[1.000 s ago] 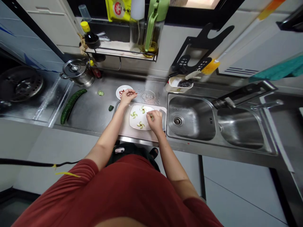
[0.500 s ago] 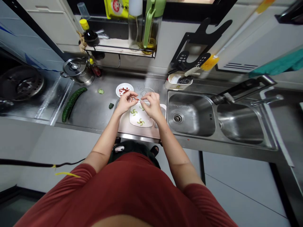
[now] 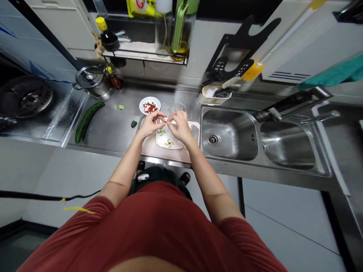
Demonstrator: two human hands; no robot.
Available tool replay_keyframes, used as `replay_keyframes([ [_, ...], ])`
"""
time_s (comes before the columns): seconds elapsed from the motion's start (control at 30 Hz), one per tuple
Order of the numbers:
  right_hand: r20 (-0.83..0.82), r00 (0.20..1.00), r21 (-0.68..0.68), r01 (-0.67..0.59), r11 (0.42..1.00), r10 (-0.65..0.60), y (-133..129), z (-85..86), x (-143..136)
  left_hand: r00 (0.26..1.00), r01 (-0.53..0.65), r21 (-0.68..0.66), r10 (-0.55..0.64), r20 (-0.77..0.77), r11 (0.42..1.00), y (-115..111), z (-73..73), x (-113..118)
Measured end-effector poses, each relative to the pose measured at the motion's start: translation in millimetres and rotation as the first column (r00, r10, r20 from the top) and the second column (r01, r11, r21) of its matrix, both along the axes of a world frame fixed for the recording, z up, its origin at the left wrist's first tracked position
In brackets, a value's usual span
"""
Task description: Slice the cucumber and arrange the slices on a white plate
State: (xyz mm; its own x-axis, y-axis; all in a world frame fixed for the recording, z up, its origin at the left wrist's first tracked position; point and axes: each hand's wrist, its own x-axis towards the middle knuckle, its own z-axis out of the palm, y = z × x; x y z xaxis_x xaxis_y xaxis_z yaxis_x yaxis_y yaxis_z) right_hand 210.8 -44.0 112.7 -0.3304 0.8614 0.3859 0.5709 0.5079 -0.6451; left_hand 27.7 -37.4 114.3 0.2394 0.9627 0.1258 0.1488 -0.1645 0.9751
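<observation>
My left hand [image 3: 151,125] and my right hand [image 3: 180,127] meet fingertip to fingertip above a white serving plate [image 3: 161,142]. Both pinch at what looks like a tiny red piece [image 3: 166,121], mostly covered by the fingers. Thin cucumber slices lie on the plate as pinwheels, one [image 3: 169,143] near its front with a red dot at the centre and another [image 3: 161,131] at the left. My right hand partly hides more green slices. Beneath the plate is a pale cutting board [image 3: 149,151]. Just behind my left hand, a small round white dish [image 3: 141,107] holds several red bits.
A whole cucumber [image 3: 86,121], a cucumber end [image 3: 133,124] and round slices [image 3: 121,107] lie on the steel counter, left. A lidded pot [image 3: 93,83] stands behind them. To the right is a double sink [image 3: 229,132]; a wire shelf [image 3: 141,56] with bottles hangs above.
The view has shifted slightly. My fingertips have drawn closer together over the plate, and the red piece between them shows less than before.
</observation>
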Motion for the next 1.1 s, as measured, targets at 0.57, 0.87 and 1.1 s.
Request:
replay_keyframes([
  [0.57, 0.255, 0.963, -0.233, 0.153, 0.96, -0.092, -3, -102.2, -26, 0.828, -0.377, -0.076, 0.3, -0.473, 0.923, 5, -112.6, -29],
  [0.87, 0.333, 0.939, -0.245, 0.168, 0.955, -0.079, 2, -112.0, -38, 0.758, -0.369, -0.108, 0.232, -0.61, 0.923, 1, -125.1, -17],
  [1.1, 0.338, 0.936, -0.222, 0.18, 0.958, -0.097, 4, -120.8, -41, 0.766, -0.369, -0.145, 0.213, -0.607, 0.918, 2, -127.0, -13],
])
